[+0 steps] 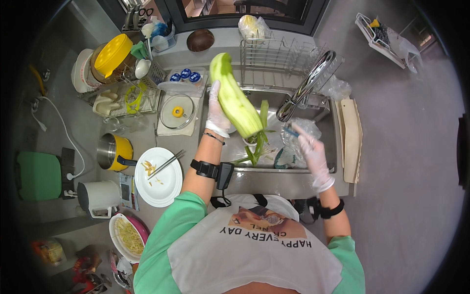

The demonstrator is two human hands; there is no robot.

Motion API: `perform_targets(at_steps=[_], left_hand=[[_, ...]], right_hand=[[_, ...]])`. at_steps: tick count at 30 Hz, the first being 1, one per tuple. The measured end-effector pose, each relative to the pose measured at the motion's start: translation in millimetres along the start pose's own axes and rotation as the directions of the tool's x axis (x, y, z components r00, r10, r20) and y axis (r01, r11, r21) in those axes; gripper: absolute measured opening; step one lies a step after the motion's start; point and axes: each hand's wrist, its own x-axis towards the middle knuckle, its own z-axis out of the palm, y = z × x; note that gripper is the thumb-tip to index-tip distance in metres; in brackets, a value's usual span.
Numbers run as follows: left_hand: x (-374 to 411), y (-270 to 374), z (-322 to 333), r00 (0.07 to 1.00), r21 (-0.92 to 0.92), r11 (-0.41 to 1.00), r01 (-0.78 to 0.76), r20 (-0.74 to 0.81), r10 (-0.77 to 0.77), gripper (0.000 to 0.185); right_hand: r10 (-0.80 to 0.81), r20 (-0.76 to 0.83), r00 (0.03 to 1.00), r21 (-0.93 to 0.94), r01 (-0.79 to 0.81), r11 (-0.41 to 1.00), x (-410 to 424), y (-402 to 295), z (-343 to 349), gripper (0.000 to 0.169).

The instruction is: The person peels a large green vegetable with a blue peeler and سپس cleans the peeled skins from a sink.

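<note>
My left hand [218,112], in a clear glove, grips a long pale green peeled gourd [238,99] slantwise over the sink. Some darker green skin is left at its far end. My gloved right hand [311,152] is to the right of the gourd, shut on a small blue-handled tool, probably a peeler [291,132], partly blurred. Strips of green peel [260,149] lie in the steel sink [240,169] below the gourd. A clear plastic bag [303,128] and a teal-and-white cloth or net [283,158] are in the sink's right part.
The chrome faucet [308,84] reaches over the sink. Behind it stands a wire dish rack [266,79]. Cutting boards [351,143] lean at the right. On the left are a white plate [158,194] with chopsticks, a glass lid [169,115], a yellow pot [123,150] and a colander [116,253] of shredded vegetable.
</note>
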Motion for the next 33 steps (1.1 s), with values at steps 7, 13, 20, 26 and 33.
perform_targets(at_steps=[7, 13, 20, 26, 33], left_hand=[[-24, -22, 36, 0.993, 0.055, 0.998, 0.022, 0.111, -0.028, 0.053], [-32, -14, 41, 0.988, 0.077, 0.996, 0.037, 0.144, -0.048, 0.055], [-25, -27, 23, 0.98, -0.057, 0.994, -0.097, 0.167, 0.105, 0.068], [-32, -32, 35, 0.977, 0.058, 0.995, 0.082, 0.191, -0.092, 0.071], [-37, -47, 45, 0.981, -0.006, 0.986, 0.169, 0.101, -0.167, 0.054]], right_hand=[[-0.366, -0.074, 0.927, -0.268, 0.335, 0.903, 32, -46, 45, 0.041], [-0.453, -0.313, 0.835, -0.028, 0.468, 0.883, 37, -53, 66, 0.047], [-0.096, -0.061, 0.993, 0.429, 0.113, 0.896, 33, -39, 66, 0.035], [-0.271, -0.206, 0.94, 0.321, 0.327, 0.889, 28, -40, 72, 0.034], [-0.485, -0.286, 0.826, -0.13, 0.468, 0.874, 46, -66, 61, 0.033]])
